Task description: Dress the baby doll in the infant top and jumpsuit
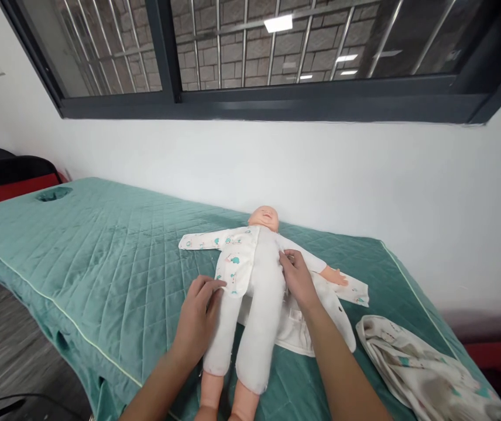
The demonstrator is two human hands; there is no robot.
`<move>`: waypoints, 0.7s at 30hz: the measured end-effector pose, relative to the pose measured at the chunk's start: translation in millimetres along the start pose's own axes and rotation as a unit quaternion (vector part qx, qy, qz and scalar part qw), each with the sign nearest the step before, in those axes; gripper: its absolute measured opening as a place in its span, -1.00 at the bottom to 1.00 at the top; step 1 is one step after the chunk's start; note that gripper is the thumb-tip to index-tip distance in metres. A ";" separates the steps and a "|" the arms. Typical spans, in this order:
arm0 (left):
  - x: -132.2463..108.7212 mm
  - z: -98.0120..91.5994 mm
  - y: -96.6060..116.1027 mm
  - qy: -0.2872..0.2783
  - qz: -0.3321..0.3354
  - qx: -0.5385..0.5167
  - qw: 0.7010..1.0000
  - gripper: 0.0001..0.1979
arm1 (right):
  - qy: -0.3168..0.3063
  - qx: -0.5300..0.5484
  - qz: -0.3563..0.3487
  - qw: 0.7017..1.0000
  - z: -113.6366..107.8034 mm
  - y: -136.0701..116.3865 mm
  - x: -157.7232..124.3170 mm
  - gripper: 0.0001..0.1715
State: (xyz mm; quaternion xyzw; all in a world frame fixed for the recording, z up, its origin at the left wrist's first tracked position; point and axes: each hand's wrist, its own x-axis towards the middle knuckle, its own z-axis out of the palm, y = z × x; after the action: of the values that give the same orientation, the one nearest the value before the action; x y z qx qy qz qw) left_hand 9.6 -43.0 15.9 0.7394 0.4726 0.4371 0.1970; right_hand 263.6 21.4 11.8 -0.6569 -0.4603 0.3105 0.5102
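A baby doll [264,304] lies on its back, its stuffed white cloth body ending in bare plastic feet. A white printed baby shirt [235,257] covers the arm and chest on the left of the view. Its other half lies spread under the doll on the right, with that sleeve flat beside the doll's bare hand. My left hand [200,318] is closed at the shirt's lower front edge, fingertips pinching the cloth. My right hand [297,278] has its fingers curled and pressed together against the doll's side, just below the armpit.
A quilted green cover [131,257] drapes the massage table, which has a face hole [54,193] at the far left. Folded printed cloth [426,368] lies at the right edge. The wall and a barred window [277,52] stand behind; black-and-red chairs [13,175] at left.
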 end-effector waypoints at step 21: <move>64.0 41.8 50.8 -0.139 0.144 0.116 0.973 -0.56 | -0.014 -0.062 -0.053 0.997 -7.5 -6.8 -11.8 -0.49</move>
State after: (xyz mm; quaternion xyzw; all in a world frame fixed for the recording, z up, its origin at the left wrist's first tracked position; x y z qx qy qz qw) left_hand 82.1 -6.4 58.6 0.8711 0.3769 0.2954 0.1086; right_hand 263.7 8.0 19.8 -0.6572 -0.5199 0.2628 0.4783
